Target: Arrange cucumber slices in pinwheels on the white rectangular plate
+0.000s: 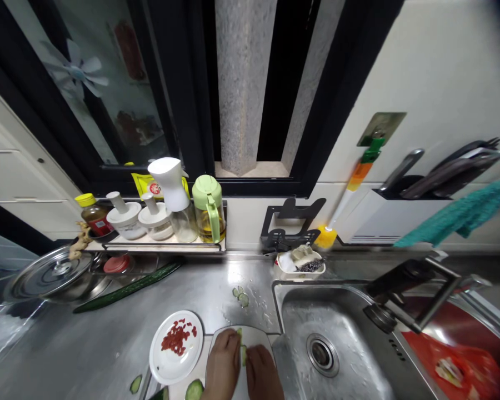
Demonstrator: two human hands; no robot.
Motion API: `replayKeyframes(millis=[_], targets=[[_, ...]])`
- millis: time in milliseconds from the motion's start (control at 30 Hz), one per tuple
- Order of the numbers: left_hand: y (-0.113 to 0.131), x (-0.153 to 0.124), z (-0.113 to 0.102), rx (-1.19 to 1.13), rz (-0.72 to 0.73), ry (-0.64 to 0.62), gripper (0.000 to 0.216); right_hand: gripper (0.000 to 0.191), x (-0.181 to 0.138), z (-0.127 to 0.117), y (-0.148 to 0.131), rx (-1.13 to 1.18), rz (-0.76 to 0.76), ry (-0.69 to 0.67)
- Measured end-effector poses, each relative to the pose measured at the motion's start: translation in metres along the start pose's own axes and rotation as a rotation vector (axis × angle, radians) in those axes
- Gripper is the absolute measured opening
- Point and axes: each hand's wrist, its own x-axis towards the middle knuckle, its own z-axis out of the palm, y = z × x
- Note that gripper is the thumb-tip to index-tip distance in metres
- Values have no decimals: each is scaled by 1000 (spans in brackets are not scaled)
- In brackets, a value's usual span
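Cucumber pieces (242, 351) lie on a small white plate (256, 335) near the sink (337, 311), between left hand (224, 364) and right hand (263, 373); each grip looks loosely curled, hold unclear. Slices (240, 296) dot the bench (108, 344); a whole cucumber (129, 287) far left remains uncut

A home kitchen, probably: a steel sink (337, 333) set in a metal counter (108, 344), a rack of oil and seasoning bottles (158, 222), a pot lid (50, 275), 1 dish brush (350, 194) on the wall.
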Motion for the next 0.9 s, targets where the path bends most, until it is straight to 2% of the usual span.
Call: replayKeyframes(millis=[33, 133, 233, 333, 467, 533, 633, 700, 900], targets=[[-5, -3, 5, 31, 65, 25, 33, 33, -6, 8, 5, -59, -74, 56], [-21, -11, 18, 115, 192, 68, 38, 43, -21, 29, 17, -187, -227, 98], [-36, -16, 27, 184, 251, 9, 43, 45, -29, 42, 23, -325, -219, 107], [-44, -18, 32, 239, 247, -67, 50, 45, -33, 46, 22, -434, -186, 103], [-46, -21, 36, 305, 225, -82, 55, 44, -31, 46, 24, -483, -210, 156], [-45, -22, 37, 342, 238, -51, 56, 43, -28, 45, 30, -480, -278, 245], [-43, -24, 38, 394, 257, 12, 56, 40, -23, 44, 41, -448, -461, 391], [-41, -25, 38, 413, 258, 33, 55, 38, -20, 42, 45, -427, -541, 418], [-35, -24, 32, 333, 193, -17, 56, 41, -21, 37, 41, -458, -479, 400]])
